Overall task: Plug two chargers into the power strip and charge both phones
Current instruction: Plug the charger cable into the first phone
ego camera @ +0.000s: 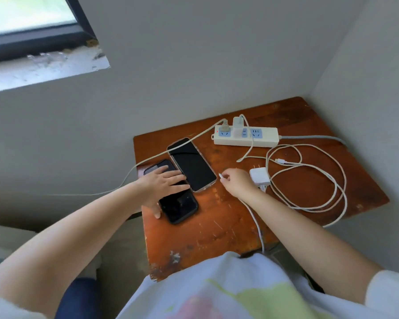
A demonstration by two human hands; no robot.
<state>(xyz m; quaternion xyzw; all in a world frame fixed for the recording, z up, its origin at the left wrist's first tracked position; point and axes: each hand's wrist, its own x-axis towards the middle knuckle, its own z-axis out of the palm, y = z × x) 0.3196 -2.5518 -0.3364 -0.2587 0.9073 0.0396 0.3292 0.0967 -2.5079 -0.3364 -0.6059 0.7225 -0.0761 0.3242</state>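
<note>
Reddish-brown wooden table (217,226), scratched, its paint chipped at the near edge, stands in a corner of grey walls (194,54) below a window (32,24). Power strip (245,136) lies at the back with one charger (237,125) plugged in; second charger (259,177) lies loose beside coiled cable (309,180). Left hand (164,183) rests flat, fingers spread, on black phone (179,204). Right hand (236,181) pinches a cable tip (221,175) near second phone (191,164).

Scratched wooden table (217,226), glossy phones (191,164)
</note>
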